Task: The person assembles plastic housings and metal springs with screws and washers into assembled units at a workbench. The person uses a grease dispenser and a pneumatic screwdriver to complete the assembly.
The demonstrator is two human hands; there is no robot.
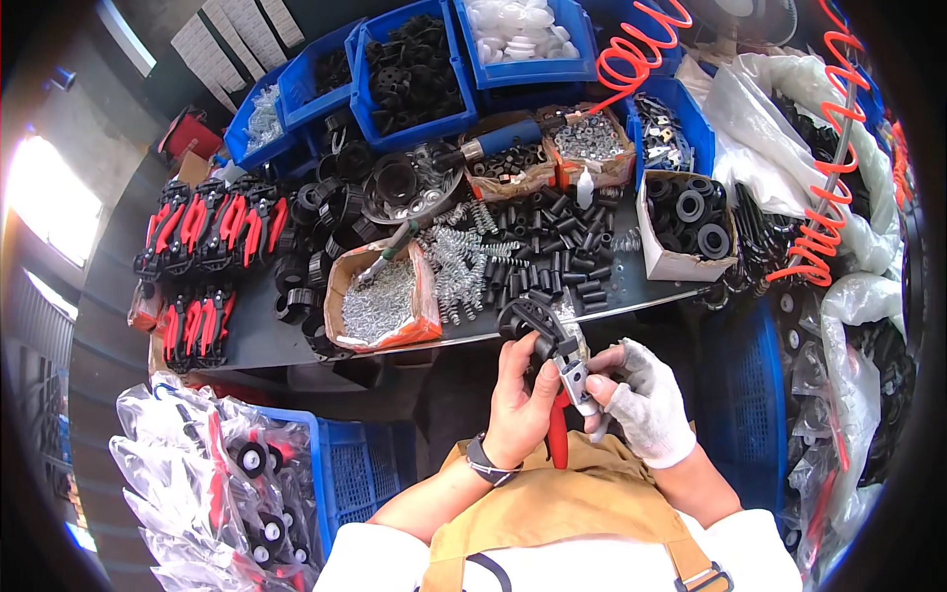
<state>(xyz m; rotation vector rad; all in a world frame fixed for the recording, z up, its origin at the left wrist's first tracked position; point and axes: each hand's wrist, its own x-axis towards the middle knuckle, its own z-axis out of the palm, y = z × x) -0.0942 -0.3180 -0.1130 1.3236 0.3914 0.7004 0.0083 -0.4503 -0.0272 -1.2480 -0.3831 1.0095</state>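
Observation:
My left hand is bare, wears a dark wristband, and grips a black and red tool assembly with a black round head, a metal middle part and a red handle pointing down. My right hand, in a white cut-off glove, pinches the metal part of the same assembly from the right. Both hands hold it just in front of the dark workbench's near edge, above my tan apron.
The bench holds a cardboard box of small metal screws, loose springs, black tubes, a box of black rollers, blue bins of black parts, and finished red-handled tools at left. A blue crate with bagged tools stands lower left.

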